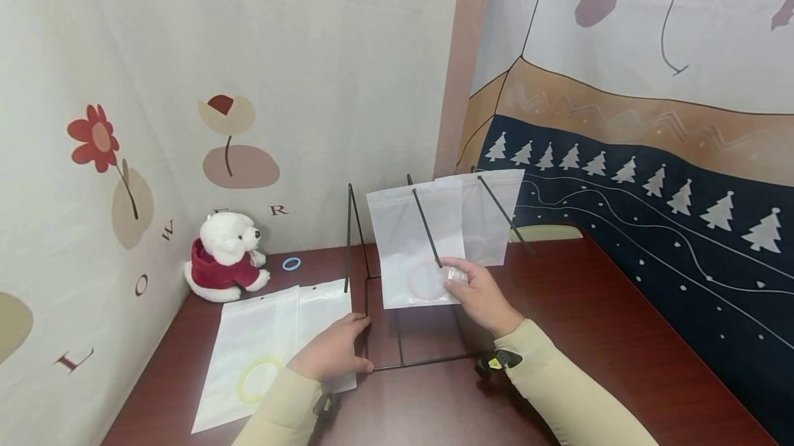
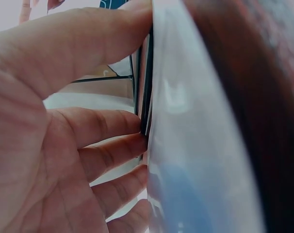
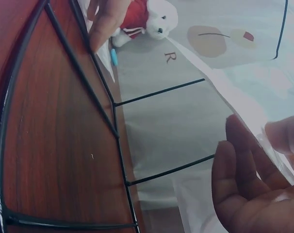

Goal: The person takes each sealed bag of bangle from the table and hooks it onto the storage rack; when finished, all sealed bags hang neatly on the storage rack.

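Observation:
A black wire rack (image 1: pixel 403 365) with long hooks stands on the table. Its left base corner is held by my left hand (image 1: pixel 331 349), thumb at the front, fingertips on the side bar (image 2: pixel 147 92). One white zip bag (image 1: pixel 403 239), with a pale pink ring (image 1: pixel 425 280) showing through it, hangs on the middle hook. The lower right part of this bag is pinched between thumb and fingers of my right hand (image 1: pixel 482 298), also seen around the bag's edge (image 3: pixel 263 141) in the right wrist view. Another white bag (image 1: pixel 499 208) hangs on the right hook.
Two more white bags (image 1: pixel 248 322) lie left of the rack, one showing a yellow ring (image 1: pixel 245 380). A white plush bear (image 1: pixel 223 260) in a red coat sits at the back left, near a blue ring (image 1: pixel 291 264). Printed cloth hangs behind the table.

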`<state>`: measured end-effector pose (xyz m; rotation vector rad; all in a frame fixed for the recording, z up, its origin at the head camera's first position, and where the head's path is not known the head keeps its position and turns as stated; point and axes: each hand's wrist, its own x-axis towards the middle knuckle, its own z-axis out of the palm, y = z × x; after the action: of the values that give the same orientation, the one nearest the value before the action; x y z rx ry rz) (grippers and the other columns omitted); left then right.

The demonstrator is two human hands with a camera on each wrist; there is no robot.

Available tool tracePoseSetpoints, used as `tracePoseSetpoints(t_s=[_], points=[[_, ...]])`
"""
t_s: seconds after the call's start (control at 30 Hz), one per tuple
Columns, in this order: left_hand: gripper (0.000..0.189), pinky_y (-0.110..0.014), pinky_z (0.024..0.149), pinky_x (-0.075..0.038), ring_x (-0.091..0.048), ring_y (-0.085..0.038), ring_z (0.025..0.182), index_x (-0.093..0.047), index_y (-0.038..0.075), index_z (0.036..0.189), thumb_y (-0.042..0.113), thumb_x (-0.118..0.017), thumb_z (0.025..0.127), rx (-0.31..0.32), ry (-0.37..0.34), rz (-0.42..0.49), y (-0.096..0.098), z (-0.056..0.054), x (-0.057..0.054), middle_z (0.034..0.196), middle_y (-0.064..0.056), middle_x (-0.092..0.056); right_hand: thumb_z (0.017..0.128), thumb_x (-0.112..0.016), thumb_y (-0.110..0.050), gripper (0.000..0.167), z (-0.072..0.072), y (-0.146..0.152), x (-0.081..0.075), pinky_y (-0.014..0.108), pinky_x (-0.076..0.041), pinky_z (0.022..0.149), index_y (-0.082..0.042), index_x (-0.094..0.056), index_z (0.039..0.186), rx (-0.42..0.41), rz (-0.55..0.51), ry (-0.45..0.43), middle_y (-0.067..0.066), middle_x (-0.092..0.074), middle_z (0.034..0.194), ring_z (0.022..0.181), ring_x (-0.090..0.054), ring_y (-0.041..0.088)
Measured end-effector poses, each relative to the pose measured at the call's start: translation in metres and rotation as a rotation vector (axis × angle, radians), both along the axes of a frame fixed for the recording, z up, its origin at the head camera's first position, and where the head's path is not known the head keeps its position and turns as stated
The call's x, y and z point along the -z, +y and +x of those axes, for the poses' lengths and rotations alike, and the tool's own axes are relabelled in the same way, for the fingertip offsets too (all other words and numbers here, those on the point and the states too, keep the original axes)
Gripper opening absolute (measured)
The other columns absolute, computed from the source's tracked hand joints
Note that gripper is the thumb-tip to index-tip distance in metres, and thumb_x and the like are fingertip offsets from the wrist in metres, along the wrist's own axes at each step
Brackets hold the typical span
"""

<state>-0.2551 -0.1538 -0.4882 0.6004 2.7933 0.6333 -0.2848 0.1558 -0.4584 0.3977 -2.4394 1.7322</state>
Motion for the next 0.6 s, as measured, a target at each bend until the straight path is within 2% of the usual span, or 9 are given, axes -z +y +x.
tracePoseSetpoints(t_s=[0.17, 0.37, 0.6], points=[[0.089, -0.057, 0.119, -0.043, -0.049, -0.044, 0.144, -0.053, -0.009, 0.147, 0.028, -0.090, 0.076, 0.000, 0.007, -0.004, 0.0002, -0.0001, 0.0002, 0.155, -0.026, -0.050, 0.100, -0.065, -0.002, 0.040, 0.0020, -0.0018, -0.0017, 0.060, -0.044, 0.117, -0.007, -0.067, 0.140, 0.028, 0.004, 0.025, 0.018, -0.060, 0.149, 0.142, -0.052, 0.036], [0.089, -0.057, 0.120, -0.042, -0.050, -0.043, 0.144, -0.054, -0.008, 0.148, 0.028, -0.089, 0.075, 0.002, 0.017, -0.008, -0.0004, -0.0005, 0.0016, 0.155, -0.026, -0.050, 0.101, -0.066, -0.003, 0.039, 0.0040, -0.0039, -0.0045, 0.062, -0.039, 0.120, -0.009, -0.068, 0.139, 0.059, -0.015, 0.024, 0.016, -0.060, 0.150, 0.144, -0.050, 0.035], [0.090, -0.057, 0.120, -0.042, -0.049, -0.044, 0.144, -0.053, -0.008, 0.148, 0.028, -0.089, 0.075, 0.005, 0.012, 0.000, -0.0008, -0.0008, 0.0020, 0.156, -0.026, -0.049, 0.101, -0.065, -0.003, 0.041, 0.0026, -0.0027, -0.0025, 0.061, -0.035, 0.123, -0.005, -0.065, 0.142, 0.022, -0.014, 0.048, 0.016, -0.059, 0.152, 0.148, -0.046, 0.035]])
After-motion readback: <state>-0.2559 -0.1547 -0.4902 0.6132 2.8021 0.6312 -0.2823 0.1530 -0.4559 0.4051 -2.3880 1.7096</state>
